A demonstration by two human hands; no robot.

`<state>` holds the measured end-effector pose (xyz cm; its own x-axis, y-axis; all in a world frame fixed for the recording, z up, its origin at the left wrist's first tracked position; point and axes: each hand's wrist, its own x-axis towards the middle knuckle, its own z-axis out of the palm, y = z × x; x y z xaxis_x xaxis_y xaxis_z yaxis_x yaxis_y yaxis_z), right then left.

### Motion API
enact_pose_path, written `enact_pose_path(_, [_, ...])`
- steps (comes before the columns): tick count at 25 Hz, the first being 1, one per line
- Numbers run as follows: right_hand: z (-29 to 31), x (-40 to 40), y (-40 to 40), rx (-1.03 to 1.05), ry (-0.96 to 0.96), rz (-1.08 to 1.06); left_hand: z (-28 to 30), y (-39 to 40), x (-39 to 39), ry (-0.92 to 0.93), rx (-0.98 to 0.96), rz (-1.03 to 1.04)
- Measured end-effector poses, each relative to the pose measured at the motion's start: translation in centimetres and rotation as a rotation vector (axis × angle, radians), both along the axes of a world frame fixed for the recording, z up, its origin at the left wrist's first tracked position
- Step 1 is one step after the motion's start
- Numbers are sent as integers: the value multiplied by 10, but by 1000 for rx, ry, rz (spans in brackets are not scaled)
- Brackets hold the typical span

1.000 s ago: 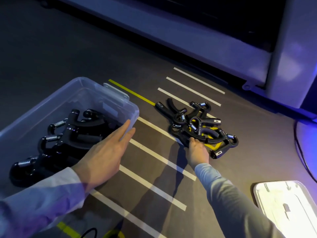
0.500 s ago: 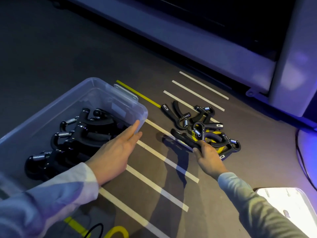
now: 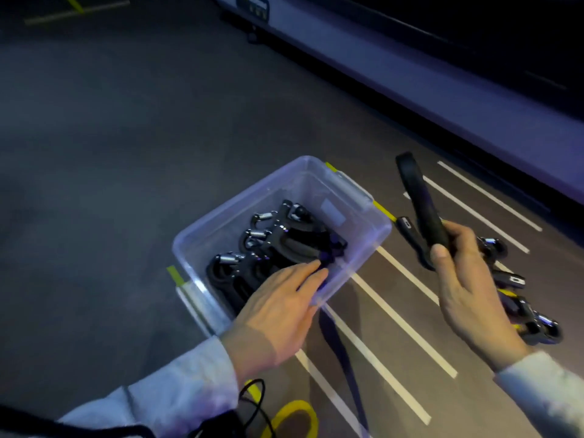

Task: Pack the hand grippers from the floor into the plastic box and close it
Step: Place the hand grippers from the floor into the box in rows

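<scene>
The right hand [image 3: 467,279] is curling its fingers and thumb around a black curved-handled hand gripper [image 3: 420,203], holding it above the striped floor, just right of the clear plastic box [image 3: 357,248]. The left hand [image 3: 278,308] is lying with straight fingers on the box's near rim, over black grippers with steel springs [image 3: 268,248] inside. More black grippers [image 3: 521,298] are lying on the floor behind the right hand.
</scene>
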<state>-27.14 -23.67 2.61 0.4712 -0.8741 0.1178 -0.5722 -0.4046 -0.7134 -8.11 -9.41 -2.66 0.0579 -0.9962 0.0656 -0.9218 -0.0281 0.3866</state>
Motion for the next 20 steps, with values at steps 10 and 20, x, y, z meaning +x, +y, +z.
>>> enact_pose_path(10, [-36, 134, -13, -97, 562, 125, -20, 59, 25, -114, 124, 126])
enact_pose_path(20, [-68, 156, -15, 21, 683, 130, -31, 65, 29, 15, 129, 106])
